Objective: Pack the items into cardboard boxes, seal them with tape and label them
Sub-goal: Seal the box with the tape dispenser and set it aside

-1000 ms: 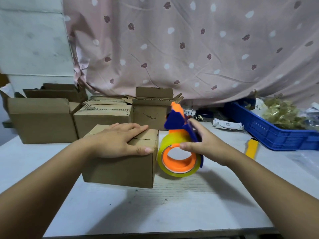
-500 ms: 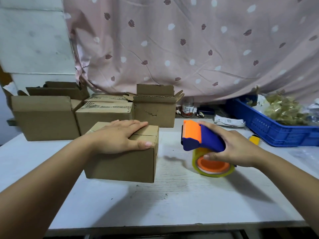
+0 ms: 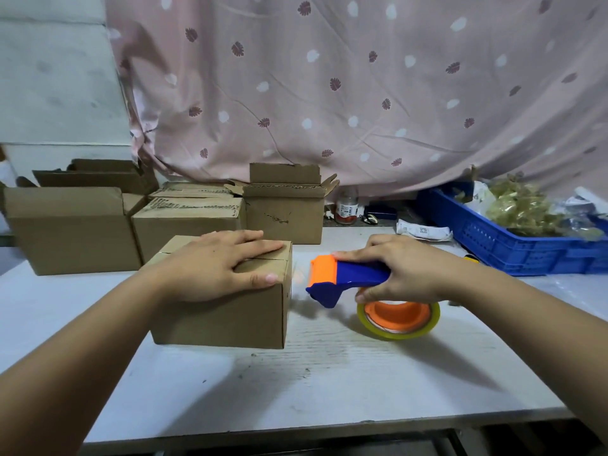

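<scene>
Cardboard boxes (image 3: 72, 225) stand along the far left of the worktop (image 3: 329, 373), some with flaps up, probably waiting for their own turn. Nearer and just right of them sits the small box (image 3: 223, 317), its top flaps folded shut. The left hand (image 3: 217, 268) lies flat on that top, fingers straight across the centre seam and thumb at the near edge. I judge this keeps the flaps down and the box steady for taping; no tape shows on the seam yet.

Right of the box, and apart from it, is the tape dispenser (image 3: 352, 278), its orange head aimed at the box's right side and its tape roll (image 3: 399, 335) low by the worktop. The right hand (image 3: 404, 271) wraps its fingers around the blue handle, gripping it firmly, ready to start a strip.

A blue crate (image 3: 513, 245) of bagged items sits at the far right, well apart.
</scene>
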